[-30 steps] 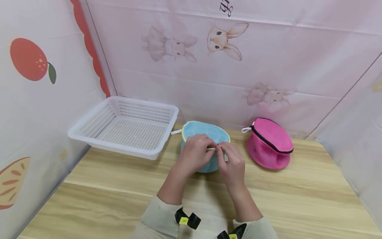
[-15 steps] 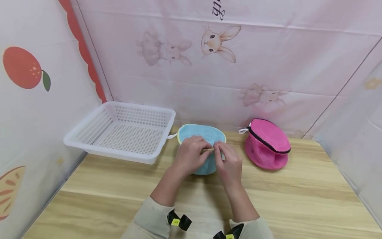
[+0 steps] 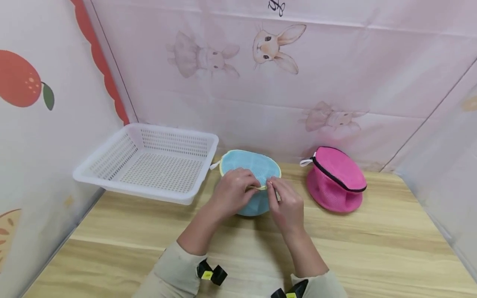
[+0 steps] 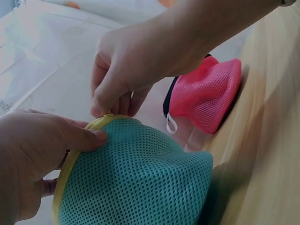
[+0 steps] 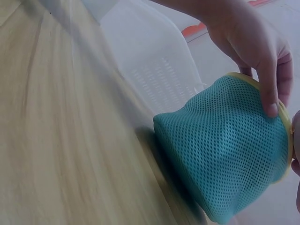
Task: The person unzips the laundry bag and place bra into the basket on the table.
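Note:
A light blue mesh laundry bag point(image 3: 253, 161) with a yellow zippered rim stands on the table in the head view. My left hand point(image 3: 232, 191) pinches the rim at its front, thumb on the mesh side in the left wrist view. Just to the right, my right hand point(image 3: 287, 203) pinches a small spot on the same rim with thumb and forefinger. What lies between those fingertips is mostly covered, perhaps the zipper pull. A short stretch of yellow trim point(image 4: 70, 171) shows along the rim. A white loop point(image 3: 215, 165) sticks out on the bag's left.
A white plastic basket point(image 3: 182, 194) sits at the back left, close to the blue bag. Right of the hands stands a pink mesh bag point(image 3: 335, 182) with a black zipper and white loop. Printed cloth walls point(image 3: 238, 107) enclose the wooden table point(image 3: 149, 248).
My left hand has drawn slightly left, away from the right hand's fingertips, so more yellow rim shows between them. The head view has shifted a little. Both hands still pinch the rim.

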{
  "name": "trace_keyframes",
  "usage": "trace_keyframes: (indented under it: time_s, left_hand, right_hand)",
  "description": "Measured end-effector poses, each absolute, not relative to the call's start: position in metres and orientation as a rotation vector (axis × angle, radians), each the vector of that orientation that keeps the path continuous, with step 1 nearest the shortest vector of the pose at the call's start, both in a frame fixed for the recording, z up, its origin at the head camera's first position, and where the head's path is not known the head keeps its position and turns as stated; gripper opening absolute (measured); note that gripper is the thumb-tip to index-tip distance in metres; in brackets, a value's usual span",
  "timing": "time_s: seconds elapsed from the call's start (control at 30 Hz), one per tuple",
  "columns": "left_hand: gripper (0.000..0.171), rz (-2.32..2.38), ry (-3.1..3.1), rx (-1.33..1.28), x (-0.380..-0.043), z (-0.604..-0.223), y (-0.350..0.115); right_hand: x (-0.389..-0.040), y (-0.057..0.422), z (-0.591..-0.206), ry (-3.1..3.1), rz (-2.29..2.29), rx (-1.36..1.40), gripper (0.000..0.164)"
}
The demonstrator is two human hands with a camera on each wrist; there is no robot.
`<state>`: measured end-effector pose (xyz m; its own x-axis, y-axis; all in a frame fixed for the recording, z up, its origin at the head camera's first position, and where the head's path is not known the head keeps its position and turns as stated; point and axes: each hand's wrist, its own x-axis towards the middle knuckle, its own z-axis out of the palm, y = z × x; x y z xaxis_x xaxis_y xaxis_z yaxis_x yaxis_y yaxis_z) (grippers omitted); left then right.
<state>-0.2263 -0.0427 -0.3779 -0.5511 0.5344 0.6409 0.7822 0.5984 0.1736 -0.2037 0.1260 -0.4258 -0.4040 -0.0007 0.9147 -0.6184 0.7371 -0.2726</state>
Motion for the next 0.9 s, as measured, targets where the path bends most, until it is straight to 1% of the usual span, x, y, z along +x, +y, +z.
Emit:
trace_keyframes:
  time_s: [0.27,0.43,0.67,0.9]
  left_hand:
    - [0.010,-0.662,-2.306,-1.086,-0.231,-0.374,-0.052]
    - [0.011,-0.718,-2.348,-1.041,-0.234,-0.372,-0.058]
    - [0.022,-0.757,-2.387,-0.973,-0.238,-0.374,-0.061]
    - [0.017,-0.680,-2.360,-0.991,-0.238,-0.375,-0.054]
  right_hand:
    - [-0.204,0.128,-0.426,-1.880,0.701,0.504,0.011]
    - [-0.203,0.130,-0.425,-1.907,0.708,0.472,0.011]
    - [-0.202,0.129,-0.424,-1.875,0.720,0.530,0.010]
    - [-0.202,0.130,-0.425,-1.892,0.759,0.515,0.012]
